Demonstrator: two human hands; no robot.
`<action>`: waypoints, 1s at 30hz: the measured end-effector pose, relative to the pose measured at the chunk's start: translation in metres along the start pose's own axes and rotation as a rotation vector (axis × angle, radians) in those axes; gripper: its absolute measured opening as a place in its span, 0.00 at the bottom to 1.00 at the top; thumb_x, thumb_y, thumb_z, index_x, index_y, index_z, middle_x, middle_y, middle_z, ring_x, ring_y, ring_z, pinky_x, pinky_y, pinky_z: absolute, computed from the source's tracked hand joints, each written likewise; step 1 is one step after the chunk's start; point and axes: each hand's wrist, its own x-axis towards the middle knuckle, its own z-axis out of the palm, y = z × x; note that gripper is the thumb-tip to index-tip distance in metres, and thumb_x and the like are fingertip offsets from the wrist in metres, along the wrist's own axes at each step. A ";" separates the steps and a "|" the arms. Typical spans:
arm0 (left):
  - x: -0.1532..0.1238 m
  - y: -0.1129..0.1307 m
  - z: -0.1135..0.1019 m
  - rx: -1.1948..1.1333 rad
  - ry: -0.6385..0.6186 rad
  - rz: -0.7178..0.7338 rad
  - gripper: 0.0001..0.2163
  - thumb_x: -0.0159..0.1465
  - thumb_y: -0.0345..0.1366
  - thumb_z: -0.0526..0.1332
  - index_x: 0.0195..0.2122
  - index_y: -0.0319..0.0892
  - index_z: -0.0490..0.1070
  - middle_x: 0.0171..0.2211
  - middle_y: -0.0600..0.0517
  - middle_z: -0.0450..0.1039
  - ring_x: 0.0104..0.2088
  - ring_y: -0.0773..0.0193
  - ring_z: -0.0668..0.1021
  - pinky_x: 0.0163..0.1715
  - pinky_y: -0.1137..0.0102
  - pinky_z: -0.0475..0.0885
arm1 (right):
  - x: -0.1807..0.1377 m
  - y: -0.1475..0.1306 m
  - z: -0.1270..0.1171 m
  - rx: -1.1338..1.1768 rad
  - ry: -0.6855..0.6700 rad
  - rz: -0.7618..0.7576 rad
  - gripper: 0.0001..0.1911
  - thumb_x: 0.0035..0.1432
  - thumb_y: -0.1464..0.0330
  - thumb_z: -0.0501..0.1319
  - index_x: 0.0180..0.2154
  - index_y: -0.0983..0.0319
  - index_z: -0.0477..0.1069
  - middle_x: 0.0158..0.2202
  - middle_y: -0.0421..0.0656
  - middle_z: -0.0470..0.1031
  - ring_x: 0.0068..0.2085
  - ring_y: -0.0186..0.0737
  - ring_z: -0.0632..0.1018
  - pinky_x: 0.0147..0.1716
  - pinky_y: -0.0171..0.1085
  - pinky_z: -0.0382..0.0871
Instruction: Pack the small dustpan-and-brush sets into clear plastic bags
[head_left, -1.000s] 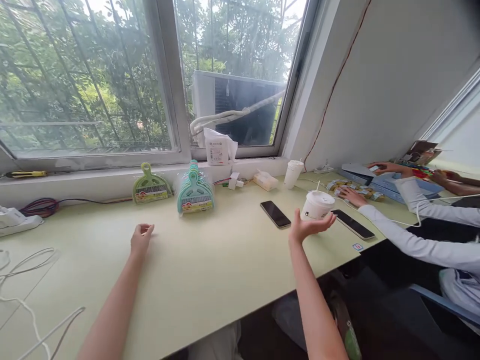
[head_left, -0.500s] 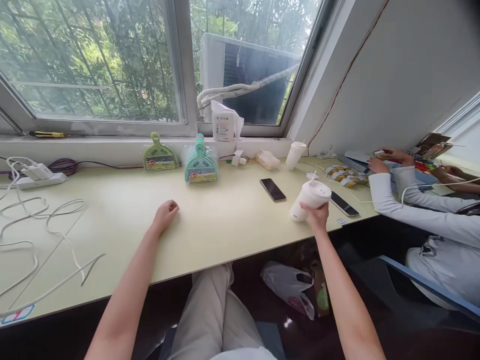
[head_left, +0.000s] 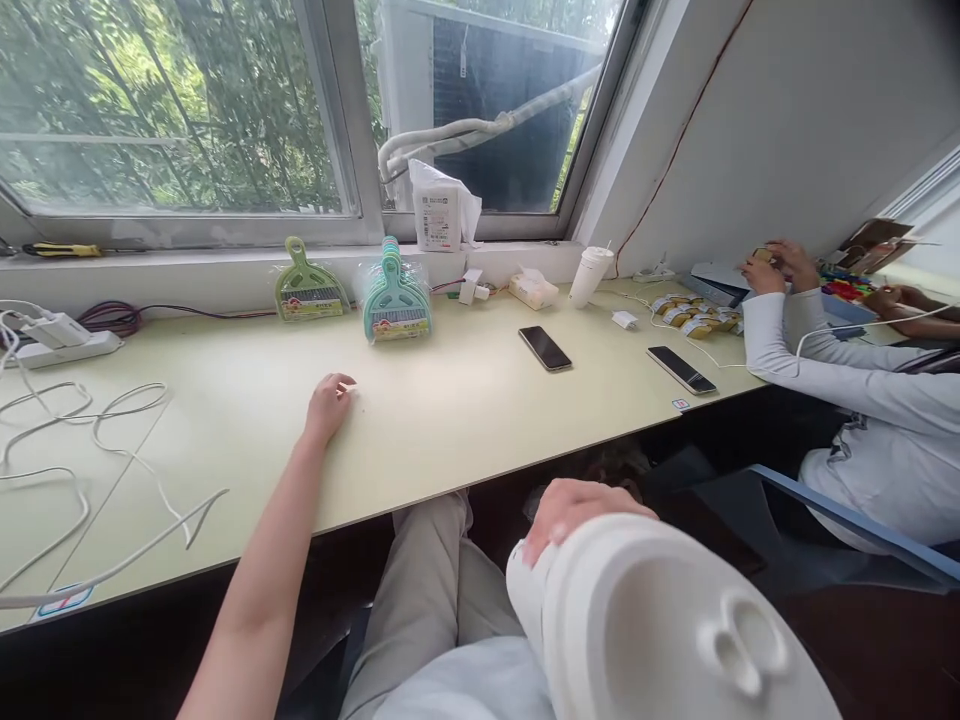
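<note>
Close to the camera at the bottom right looms a large white lidded drink cup (head_left: 525, 590), tipped so that its lid faces me. My right hand (head_left: 577, 505) is closed around its far side, and the straw is not visible. On the pale yellow table (head_left: 435, 430), my left hand (head_left: 330, 405) rests with loosely bent fingers, slightly apart and holding nothing. The nearest things beyond it are a green mini dustpan and brush set (head_left: 309, 285) and a stack of teal dustpan sets (head_left: 397, 300), both in clear wrapping.
Two phones, one black (head_left: 545, 348) and one farther right (head_left: 681, 369), lie on the table. A second white cup (head_left: 590, 277) stands by the wall near a tissue pack (head_left: 533, 288). White cables (head_left: 135, 440) spread at left. A co-worker's sleeve (head_left: 840, 375) is at right.
My right hand has lifted the cup off the table and brought it toward my face, tilting it. My left hand stays on the table with its fingers loosened a little. The view has shifted slightly.
</note>
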 end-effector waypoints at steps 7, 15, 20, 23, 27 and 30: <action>-0.003 0.008 -0.002 0.055 0.012 0.036 0.14 0.54 0.24 0.50 0.36 0.44 0.71 0.41 0.50 0.71 0.40 0.61 0.75 0.41 0.67 0.69 | 0.006 -0.033 0.018 -0.012 -0.342 -0.466 0.17 0.64 0.59 0.50 0.52 0.38 0.67 0.37 0.35 0.81 0.35 0.38 0.81 0.39 0.40 0.70; -0.006 0.018 -0.003 0.104 -0.010 0.080 0.15 0.54 0.21 0.49 0.35 0.44 0.72 0.39 0.50 0.71 0.38 0.61 0.74 0.40 0.68 0.68 | 0.010 -0.027 0.020 0.028 -0.311 -0.546 0.17 0.62 0.57 0.53 0.50 0.46 0.71 0.37 0.38 0.81 0.33 0.39 0.81 0.40 0.43 0.68; -0.005 0.015 -0.001 0.130 -0.011 0.082 0.16 0.54 0.21 0.50 0.34 0.44 0.72 0.38 0.50 0.71 0.38 0.60 0.74 0.40 0.67 0.67 | 0.011 -0.026 0.014 -0.058 -0.327 -0.590 0.17 0.63 0.60 0.53 0.53 0.46 0.68 0.39 0.38 0.81 0.34 0.37 0.81 0.42 0.43 0.67; -0.004 0.012 0.001 0.163 -0.019 0.086 0.16 0.54 0.21 0.50 0.34 0.45 0.72 0.36 0.50 0.71 0.39 0.60 0.74 0.41 0.66 0.67 | 0.010 -0.026 0.011 -0.085 -0.288 -0.597 0.17 0.63 0.60 0.53 0.52 0.45 0.68 0.38 0.37 0.80 0.34 0.37 0.81 0.42 0.43 0.68; -0.003 0.010 0.002 0.203 -0.036 0.117 0.16 0.53 0.20 0.50 0.33 0.45 0.72 0.36 0.49 0.71 0.40 0.59 0.73 0.41 0.66 0.66 | 0.009 -0.028 0.011 -0.145 -0.270 -0.638 0.17 0.64 0.61 0.50 0.53 0.46 0.67 0.37 0.38 0.80 0.33 0.39 0.81 0.39 0.44 0.70; -0.003 0.011 0.002 0.218 -0.047 0.137 0.16 0.53 0.19 0.50 0.32 0.45 0.72 0.36 0.49 0.72 0.41 0.58 0.73 0.42 0.66 0.65 | 0.010 -0.026 0.008 -0.288 -0.224 -0.684 0.17 0.65 0.60 0.47 0.53 0.44 0.64 0.34 0.38 0.80 0.30 0.39 0.80 0.37 0.44 0.71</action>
